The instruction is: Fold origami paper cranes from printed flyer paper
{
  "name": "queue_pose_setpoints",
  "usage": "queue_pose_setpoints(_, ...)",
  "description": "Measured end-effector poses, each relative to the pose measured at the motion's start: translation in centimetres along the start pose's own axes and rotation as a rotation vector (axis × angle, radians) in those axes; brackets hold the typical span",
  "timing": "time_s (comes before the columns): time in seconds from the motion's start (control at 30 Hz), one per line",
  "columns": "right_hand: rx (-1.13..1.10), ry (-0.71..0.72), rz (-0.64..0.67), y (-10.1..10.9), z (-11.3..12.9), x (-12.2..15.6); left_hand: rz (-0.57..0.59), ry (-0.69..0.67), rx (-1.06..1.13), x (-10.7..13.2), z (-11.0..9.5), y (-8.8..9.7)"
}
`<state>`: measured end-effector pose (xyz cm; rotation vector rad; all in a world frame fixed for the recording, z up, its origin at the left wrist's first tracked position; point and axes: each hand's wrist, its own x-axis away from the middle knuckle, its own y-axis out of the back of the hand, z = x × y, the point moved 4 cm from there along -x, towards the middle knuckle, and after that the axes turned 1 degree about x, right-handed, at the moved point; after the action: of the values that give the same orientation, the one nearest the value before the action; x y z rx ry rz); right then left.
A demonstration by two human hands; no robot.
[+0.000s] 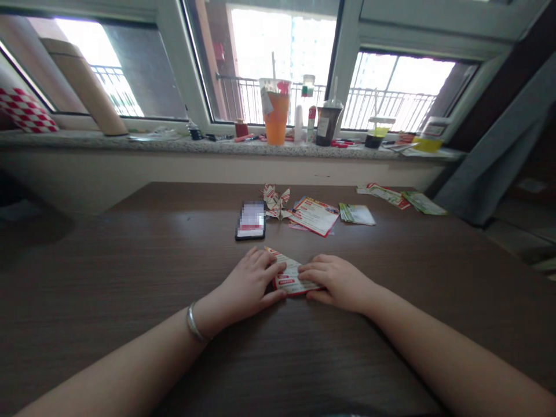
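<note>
A triangular folded sheet of printed paper (292, 278), white with red print and a red lower edge, lies on the brown table in front of me. My left hand (254, 279), with a silver bangle at the wrist, grips its left corner, the fingers on top and the thumb along the near edge. From the other side my right hand (336, 281) holds the right corner, fingers bent over the paper and thumb at the near edge. Both hands rest low against the tabletop and partly cover the sheet.
Beyond my hands lie a phone (251, 220), folded paper figures (277, 201), a stack of printed cards (316, 216) and green-white cards (357, 214). More cards (386, 196) lie far right. The windowsill (165, 142) carries an orange drink cup (276, 113), a dark cup (328, 124) and small bottles.
</note>
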<state>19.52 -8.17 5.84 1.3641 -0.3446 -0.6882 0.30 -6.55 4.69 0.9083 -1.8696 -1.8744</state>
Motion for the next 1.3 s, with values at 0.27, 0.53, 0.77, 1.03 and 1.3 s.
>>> queue_pose_setpoints(0.27,0.032,0.049,-0.034,-0.3,0.5,0.1,0.012,-0.006,0.006,0.1,-0.1,0.5)
queue_pose_setpoints(0.53,0.037,0.021,-0.070,-0.2,0.9,0.3,0.022,-0.023,0.140,0.3,-0.6,0.7)
queue_pose_setpoints(0.77,-0.025,-0.011,-0.077,-0.1,0.6,0.4,0.040,-0.059,0.138,0.0,-0.3,0.8)
queue_pose_setpoints(1.03,0.050,-0.109,-0.140,-0.4,-0.1,0.5,0.009,-0.051,0.214,-0.2,-0.1,0.8)
queue_pose_setpoints(1.3,-0.151,-0.269,-0.160,-0.6,-1.2,0.4,0.043,0.069,0.251,-0.1,0.9,-0.3)
